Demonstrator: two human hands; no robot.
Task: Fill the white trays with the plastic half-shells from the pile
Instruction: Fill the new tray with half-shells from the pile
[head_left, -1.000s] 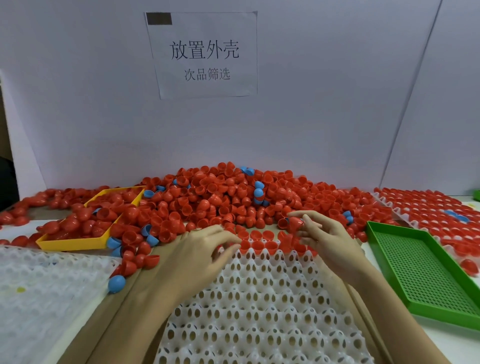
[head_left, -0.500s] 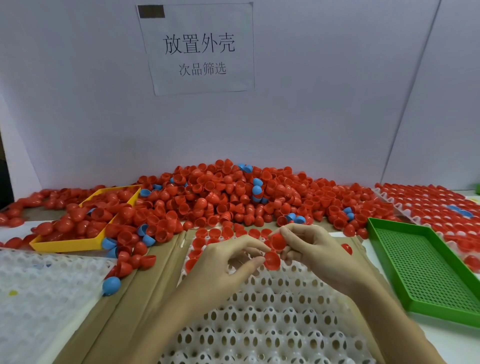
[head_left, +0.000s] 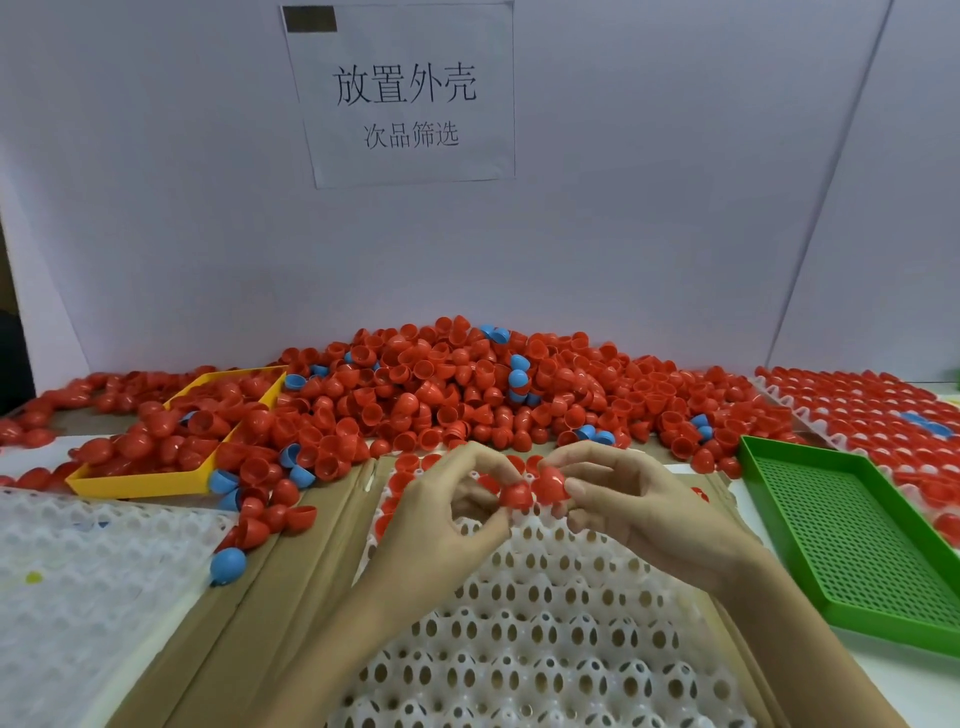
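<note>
A big pile of red half-shells (head_left: 447, 395), with a few blue ones mixed in, lies along the back wall. In front of me a white tray (head_left: 545, 623) with round cells rests on cardboard; its far rows hold several red shells. My left hand (head_left: 441, 519) pinches a red half-shell (head_left: 515, 494) above the tray's far part. My right hand (head_left: 639, 509) pinches another red half-shell (head_left: 550, 483) right beside it. The two shells touch between my fingertips.
A yellow tray (head_left: 150, 480) with red shells sits at the left. An empty green perforated tray (head_left: 852, 540) lies at the right. A filled white tray (head_left: 878, 410) is at the far right, a bare white tray (head_left: 78, 571) at the near left. A loose blue shell (head_left: 227, 566) lies on the cardboard.
My right hand came back from the pile's edge with red shells. Both hands rose above the tray and met; each now pinches one shell.
</note>
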